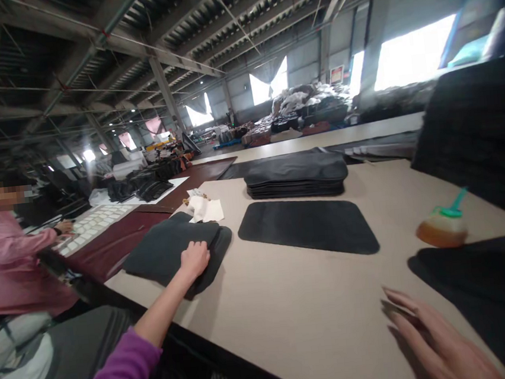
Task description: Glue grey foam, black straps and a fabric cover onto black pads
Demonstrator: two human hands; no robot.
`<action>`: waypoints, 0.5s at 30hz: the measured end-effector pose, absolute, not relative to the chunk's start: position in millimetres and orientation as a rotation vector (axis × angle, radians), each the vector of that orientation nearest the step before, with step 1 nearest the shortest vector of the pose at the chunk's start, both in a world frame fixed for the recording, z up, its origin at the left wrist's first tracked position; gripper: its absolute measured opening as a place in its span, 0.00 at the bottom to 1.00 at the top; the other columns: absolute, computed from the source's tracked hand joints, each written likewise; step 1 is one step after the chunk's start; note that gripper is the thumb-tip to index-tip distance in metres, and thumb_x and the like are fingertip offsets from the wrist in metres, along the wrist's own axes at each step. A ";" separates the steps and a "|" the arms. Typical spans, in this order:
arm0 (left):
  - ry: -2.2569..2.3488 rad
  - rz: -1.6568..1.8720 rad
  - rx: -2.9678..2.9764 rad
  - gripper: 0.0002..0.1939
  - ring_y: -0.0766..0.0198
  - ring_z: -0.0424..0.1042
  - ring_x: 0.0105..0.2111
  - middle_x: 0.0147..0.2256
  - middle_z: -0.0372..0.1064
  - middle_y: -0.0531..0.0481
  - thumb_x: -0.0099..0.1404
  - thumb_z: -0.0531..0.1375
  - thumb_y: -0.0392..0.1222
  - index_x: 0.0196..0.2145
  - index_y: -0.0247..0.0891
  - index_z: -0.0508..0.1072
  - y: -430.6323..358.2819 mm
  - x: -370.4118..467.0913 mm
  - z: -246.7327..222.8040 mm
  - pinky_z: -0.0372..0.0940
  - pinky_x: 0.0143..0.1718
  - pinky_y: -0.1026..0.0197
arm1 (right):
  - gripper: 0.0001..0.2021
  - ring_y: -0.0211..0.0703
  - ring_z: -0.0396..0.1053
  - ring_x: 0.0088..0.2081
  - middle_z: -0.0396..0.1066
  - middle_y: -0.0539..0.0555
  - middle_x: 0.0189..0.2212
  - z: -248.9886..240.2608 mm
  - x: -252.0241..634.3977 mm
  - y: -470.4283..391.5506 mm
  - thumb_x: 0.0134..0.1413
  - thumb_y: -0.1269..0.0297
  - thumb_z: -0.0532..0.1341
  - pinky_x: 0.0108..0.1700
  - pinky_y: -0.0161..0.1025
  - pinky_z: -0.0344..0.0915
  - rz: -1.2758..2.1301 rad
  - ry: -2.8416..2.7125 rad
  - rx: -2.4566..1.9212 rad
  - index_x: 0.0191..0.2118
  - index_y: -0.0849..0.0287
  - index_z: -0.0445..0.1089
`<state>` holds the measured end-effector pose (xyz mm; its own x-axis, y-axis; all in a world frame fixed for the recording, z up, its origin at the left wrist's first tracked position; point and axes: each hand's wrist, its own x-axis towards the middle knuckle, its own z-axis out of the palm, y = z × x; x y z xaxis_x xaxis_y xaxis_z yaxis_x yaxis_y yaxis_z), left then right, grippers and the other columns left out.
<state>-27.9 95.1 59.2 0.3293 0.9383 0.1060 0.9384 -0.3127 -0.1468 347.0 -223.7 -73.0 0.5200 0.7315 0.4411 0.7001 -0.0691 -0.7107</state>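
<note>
My left hand (195,259) is closed on the edge of the top black mat (162,252) in a small pile at the left of the table. Its fingers curl over that edge, and other black mats show beneath. At the lower right, my right hand (436,338) hovers over the bare tabletop, somewhat blurred, its fingers stretched out and holding nothing that I can see. One black mat (307,227) with rounded corners lies flat in the middle. Behind it rests a thick stack of folded black pieces (296,176).
A squeeze bottle (442,228) with amber liquid and a green spout stands at the right, beside dark sheets (489,286). White crumpled cloth (204,207) lies behind the left pile. A co-worker in pink (13,254) works at another table on the left.
</note>
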 end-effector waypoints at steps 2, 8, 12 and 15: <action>-1.694 -0.004 -2.427 0.14 0.47 0.72 0.52 0.46 0.74 0.33 0.74 0.49 0.36 0.47 0.31 0.72 86.1 -15.6 67.2 0.68 0.49 0.47 | 0.23 0.62 0.65 0.60 0.67 0.55 0.60 -65.8 345.0 -225.4 0.64 0.44 0.53 0.65 0.64 0.58 0.076 -1.230 -1.780 0.57 0.47 0.67; -1.553 -0.176 -2.632 0.20 0.49 0.77 0.43 0.39 0.77 0.39 0.77 0.45 0.48 0.48 0.37 0.72 40.6 0.3 131.7 0.68 0.47 0.49 | 0.20 0.55 0.67 0.59 0.68 0.55 0.59 -48.2 336.3 -225.8 0.66 0.46 0.54 0.63 0.55 0.63 0.178 -1.206 -1.753 0.57 0.48 0.67; -1.424 -1.249 -3.119 0.22 0.58 0.76 0.39 0.44 0.77 0.50 0.73 0.52 0.60 0.52 0.42 0.73 -4.6 -17.2 186.3 0.71 0.42 0.60 | 0.23 0.54 0.63 0.62 0.65 0.55 0.62 -35.9 328.7 -229.3 0.68 0.44 0.53 0.66 0.55 0.59 0.394 -1.141 -1.750 0.61 0.48 0.65; -1.566 -2.080 -2.908 0.19 0.61 0.76 0.35 0.44 0.77 0.56 0.69 0.60 0.57 0.53 0.49 0.73 -29.1 -33.1 203.8 0.73 0.34 0.62 | 0.28 0.55 0.56 0.68 0.58 0.56 0.67 -27.5 324.8 -236.3 0.69 0.43 0.49 0.70 0.58 0.50 0.547 -1.085 -1.705 0.67 0.50 0.60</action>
<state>-33.1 -29.1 203.8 0.2329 0.8830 0.4074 0.1474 -0.4462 0.8827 324.8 -236.3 -27.5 0.4948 0.8592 0.1299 0.4062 -0.0966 -0.9086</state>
